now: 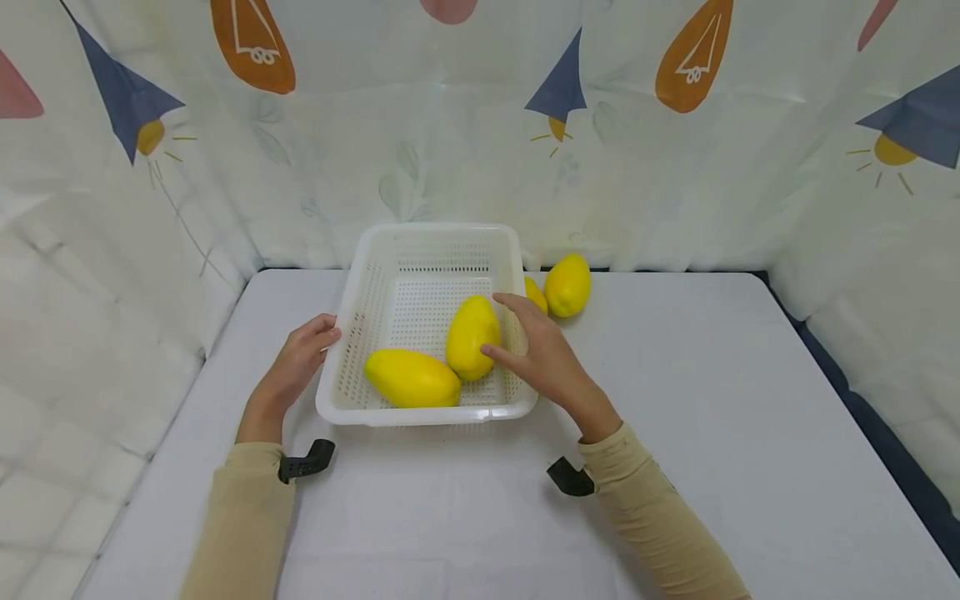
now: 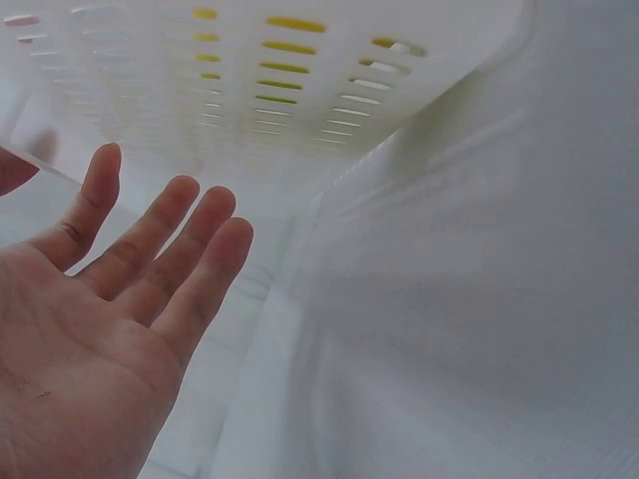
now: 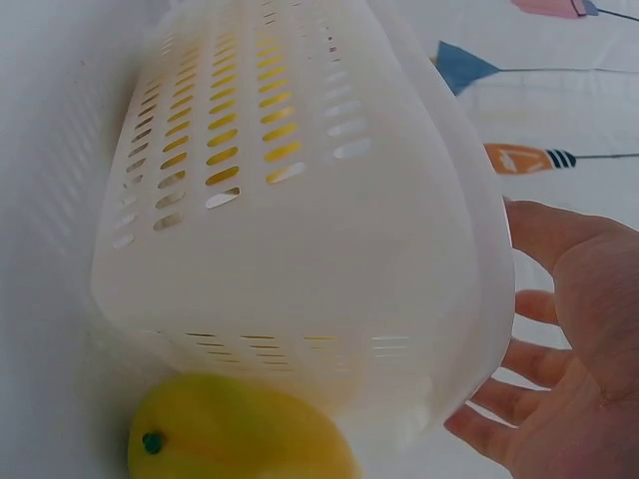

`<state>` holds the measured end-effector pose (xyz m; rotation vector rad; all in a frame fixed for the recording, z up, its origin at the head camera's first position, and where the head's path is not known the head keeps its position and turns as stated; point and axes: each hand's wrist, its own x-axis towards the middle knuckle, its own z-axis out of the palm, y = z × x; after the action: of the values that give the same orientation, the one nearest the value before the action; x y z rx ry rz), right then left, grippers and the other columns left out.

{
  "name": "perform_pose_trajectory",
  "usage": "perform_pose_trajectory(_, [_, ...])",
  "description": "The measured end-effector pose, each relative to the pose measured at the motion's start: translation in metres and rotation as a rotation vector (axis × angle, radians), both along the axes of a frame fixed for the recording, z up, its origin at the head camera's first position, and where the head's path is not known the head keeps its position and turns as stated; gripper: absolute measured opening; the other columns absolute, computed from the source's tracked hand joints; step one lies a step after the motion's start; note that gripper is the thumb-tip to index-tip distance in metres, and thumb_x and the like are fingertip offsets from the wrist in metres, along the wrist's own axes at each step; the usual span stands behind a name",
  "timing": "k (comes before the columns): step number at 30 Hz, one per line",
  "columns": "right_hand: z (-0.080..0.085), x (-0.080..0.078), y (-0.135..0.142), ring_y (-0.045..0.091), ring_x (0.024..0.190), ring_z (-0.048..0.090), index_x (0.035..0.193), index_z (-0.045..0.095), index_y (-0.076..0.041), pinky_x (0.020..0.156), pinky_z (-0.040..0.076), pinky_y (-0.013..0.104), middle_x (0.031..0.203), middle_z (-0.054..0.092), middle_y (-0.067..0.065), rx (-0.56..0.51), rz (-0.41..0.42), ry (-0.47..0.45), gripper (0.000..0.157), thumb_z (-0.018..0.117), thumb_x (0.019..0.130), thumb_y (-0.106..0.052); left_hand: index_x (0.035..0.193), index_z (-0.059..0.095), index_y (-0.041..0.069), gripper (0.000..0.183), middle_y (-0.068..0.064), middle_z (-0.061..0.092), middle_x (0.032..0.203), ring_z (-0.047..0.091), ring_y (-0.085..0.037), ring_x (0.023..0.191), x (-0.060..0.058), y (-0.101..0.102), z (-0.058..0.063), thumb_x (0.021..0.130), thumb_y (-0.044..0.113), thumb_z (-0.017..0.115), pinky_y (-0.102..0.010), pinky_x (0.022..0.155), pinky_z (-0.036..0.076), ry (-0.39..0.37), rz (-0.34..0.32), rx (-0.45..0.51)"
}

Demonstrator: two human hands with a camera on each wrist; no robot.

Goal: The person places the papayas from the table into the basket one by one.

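Note:
A white perforated basket (image 1: 431, 417) holds two yellow mangoes: one mango (image 1: 412, 379) lies along the near wall, the other mango (image 1: 471, 333) leans beside it on the right. My left hand (image 1: 302, 350) grips the basket's left rim, thumb over the edge. In the left wrist view its fingers (image 2: 205, 264) extend along the outside of the wall. Over the right rim reaches my right hand (image 1: 536, 346), thumb and forefinger spread wide around the right mango; the thumb tip overlaps it, and contact cannot be told. The right wrist view shows these fingers (image 3: 539, 364) behind the rim.
Outside the basket, at the far right, a yellow mango (image 1: 567, 285) lies on the white-covered table (image 1: 712, 400). Another mango (image 1: 535, 293) beside it is partly hidden by my right hand and the basket. A patterned cloth curtain (image 1: 480, 150) stands behind the table.

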<state>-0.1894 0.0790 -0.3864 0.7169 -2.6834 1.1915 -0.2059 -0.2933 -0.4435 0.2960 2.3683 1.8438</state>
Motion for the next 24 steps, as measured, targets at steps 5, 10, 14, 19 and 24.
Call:
perform_pose_trajectory(5, [0.000, 0.000, 0.002, 0.022, 0.137, 0.042, 0.143, 0.040, -0.014, 0.114, 0.036, 0.042, 0.147, 0.045, 0.004, 0.001, -0.005, 0.015, 0.070, 0.074, 0.085, -0.032, 0.126, 0.047, 0.000, 0.043, 0.005, 0.056, 0.118, 0.058, -0.003, 0.104, 0.000, 0.000, 0.000, 0.103, 0.036, 0.041, -0.011, 0.088, 0.048, 0.006, -0.004, 0.005])
perform_pose_trajectory(10, [0.001, 0.001, 0.004, 0.023, 0.137, 0.043, 0.143, 0.040, -0.014, 0.113, 0.036, 0.044, 0.147, 0.045, 0.005, -0.002, -0.011, 0.015, 0.070, 0.074, 0.085, -0.032, 0.126, 0.047, 0.000, 0.043, 0.006, 0.056, 0.117, 0.058, -0.002, 0.104, 0.000, 0.000, 0.001, 0.103, 0.037, 0.041, -0.011, 0.089, 0.048, 0.004, -0.003, 0.004])
perform_pose_trajectory(14, [0.000, 0.001, 0.006, 0.022, 0.138, 0.041, 0.144, 0.040, -0.014, 0.114, 0.036, 0.043, 0.148, 0.044, 0.004, 0.003, -0.018, 0.010, 0.069, 0.073, 0.086, -0.033, 0.126, 0.047, 0.000, 0.044, 0.006, 0.057, 0.117, 0.058, -0.002, 0.104, 0.001, 0.000, 0.002, 0.103, 0.037, 0.041, -0.011, 0.089, 0.047, 0.000, -0.004, 0.004])
perform_pose_trajectory(19, [0.001, 0.001, 0.009, 0.023, 0.138, 0.041, 0.144, 0.040, -0.014, 0.114, 0.036, 0.044, 0.148, 0.044, 0.004, -0.001, -0.026, -0.005, 0.068, 0.072, 0.087, -0.034, 0.126, 0.047, -0.001, 0.043, 0.006, 0.057, 0.117, 0.058, -0.002, 0.104, 0.001, 0.000, 0.002, 0.103, 0.036, 0.041, -0.011, 0.089, 0.047, 0.001, -0.008, 0.009])
perform_pose_trajectory(24, [0.000, 0.001, 0.012, 0.023, 0.136, 0.042, 0.144, 0.040, -0.013, 0.113, 0.037, 0.044, 0.148, 0.044, 0.005, 0.012, -0.035, -0.001, 0.067, 0.071, 0.088, -0.035, 0.125, 0.047, -0.002, 0.043, 0.004, 0.056, 0.117, 0.058, -0.003, 0.103, 0.001, 0.000, 0.002, 0.104, 0.035, 0.042, -0.012, 0.088, 0.048, 0.003, -0.011, 0.018])
